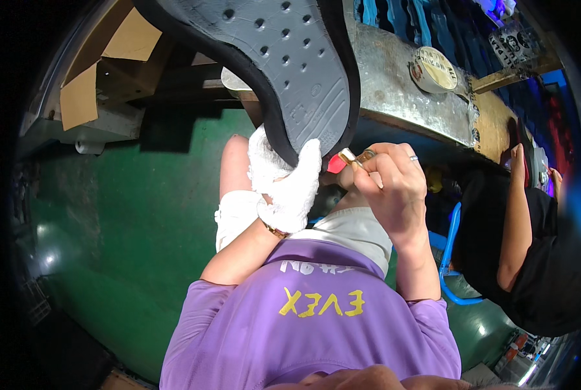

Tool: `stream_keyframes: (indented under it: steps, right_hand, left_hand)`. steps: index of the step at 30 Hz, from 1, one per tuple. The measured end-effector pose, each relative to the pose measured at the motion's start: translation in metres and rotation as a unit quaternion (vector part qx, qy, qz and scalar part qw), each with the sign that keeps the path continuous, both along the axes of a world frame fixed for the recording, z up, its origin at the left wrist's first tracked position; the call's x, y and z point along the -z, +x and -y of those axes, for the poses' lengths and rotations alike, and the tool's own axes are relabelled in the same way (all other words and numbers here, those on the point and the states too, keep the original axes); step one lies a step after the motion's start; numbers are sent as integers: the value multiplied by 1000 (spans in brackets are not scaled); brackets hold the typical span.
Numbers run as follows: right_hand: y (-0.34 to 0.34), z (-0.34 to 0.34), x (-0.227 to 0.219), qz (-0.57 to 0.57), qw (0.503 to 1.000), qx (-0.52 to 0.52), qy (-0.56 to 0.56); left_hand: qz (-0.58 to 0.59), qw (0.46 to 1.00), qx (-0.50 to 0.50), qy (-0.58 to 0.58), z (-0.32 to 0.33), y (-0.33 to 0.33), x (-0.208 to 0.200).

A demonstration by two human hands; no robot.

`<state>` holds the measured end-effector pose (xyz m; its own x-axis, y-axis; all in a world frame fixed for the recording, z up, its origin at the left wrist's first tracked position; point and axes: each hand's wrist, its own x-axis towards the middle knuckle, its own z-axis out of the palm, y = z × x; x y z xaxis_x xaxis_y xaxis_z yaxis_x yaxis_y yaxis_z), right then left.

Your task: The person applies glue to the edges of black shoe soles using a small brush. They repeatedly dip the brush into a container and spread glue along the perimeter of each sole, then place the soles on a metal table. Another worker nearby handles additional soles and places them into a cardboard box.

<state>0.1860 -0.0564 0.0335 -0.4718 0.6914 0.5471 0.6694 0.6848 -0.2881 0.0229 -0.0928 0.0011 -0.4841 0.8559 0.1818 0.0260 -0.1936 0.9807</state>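
Observation:
My left hand point(293, 185), in a white glove, grips the near end of a shoe sole point(303, 78). The sole has a grey face with small round dimples and a thick black rim, and is raised in front of me. Bare and wearing a ring, my right hand point(394, 182) pinches a small brush-like tool point(347, 156) with a pale tip and a brass-coloured band. Its tip is close to the sole's near edge; whether they touch I cannot tell. A pink-red piece point(335, 164) shows beside the tip, and I cannot tell what it belongs to.
A metal-topped bench point(394, 91) runs along the far right, bearing a tub point(433, 70) with pale contents. Cardboard point(131, 39) rests on a shelf at the far left. At right, a person in black point(524, 253) sits by a blue chair point(449, 260).

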Motion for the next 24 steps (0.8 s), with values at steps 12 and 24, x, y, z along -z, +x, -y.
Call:
stream_keyframes:
  steps: [12,24]
  right_hand:
    - [3,4,6,-62,987,-140,-52]
    - [11,11,10,-79,991,-105,-6]
  left_hand:
    - [17,998,-58,0,-3,2,13]
    - [4,999,-41,-13,-1,3,1]
